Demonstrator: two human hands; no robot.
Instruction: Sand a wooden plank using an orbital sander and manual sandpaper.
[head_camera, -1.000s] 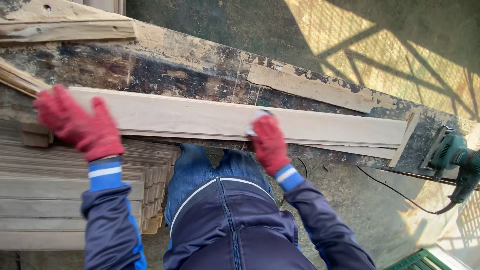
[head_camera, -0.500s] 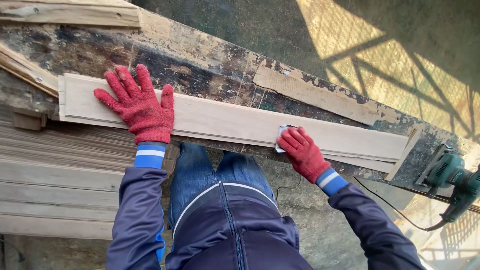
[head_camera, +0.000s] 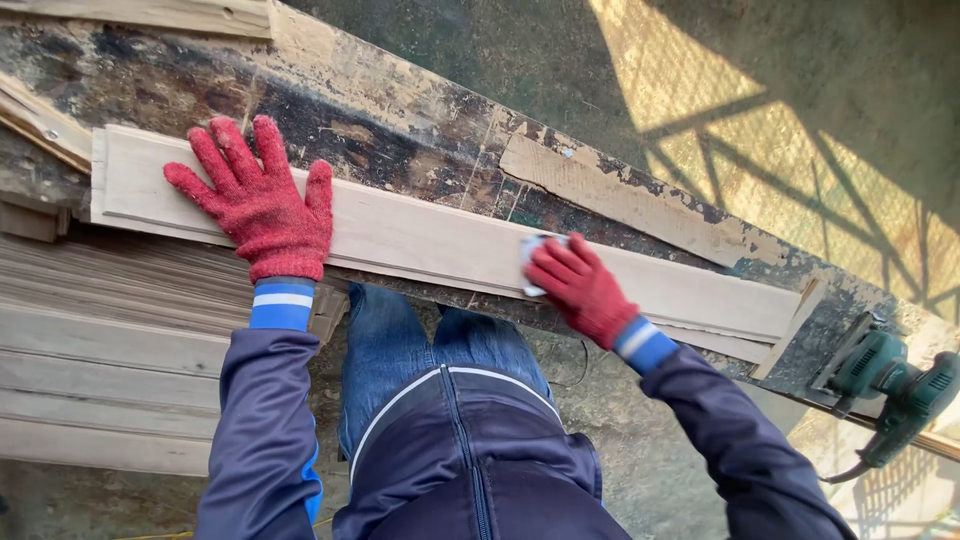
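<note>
Workbench, scarred and paint-flecked, carries a long pale plank lying along its near edge. Left hand in a red glove presses flat on the plank, fingers spread. Right hand curls over a small pale sanding pad, pressing it against the plank. Green power sander rests at far right.

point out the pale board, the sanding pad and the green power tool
pale board (head_camera: 430, 240), head view, bare top face between the hands
sanding pad (head_camera: 530, 250), head view, white edge showing past the right glove's fingers
green power tool (head_camera: 880, 375), head view, middle of its body
</note>
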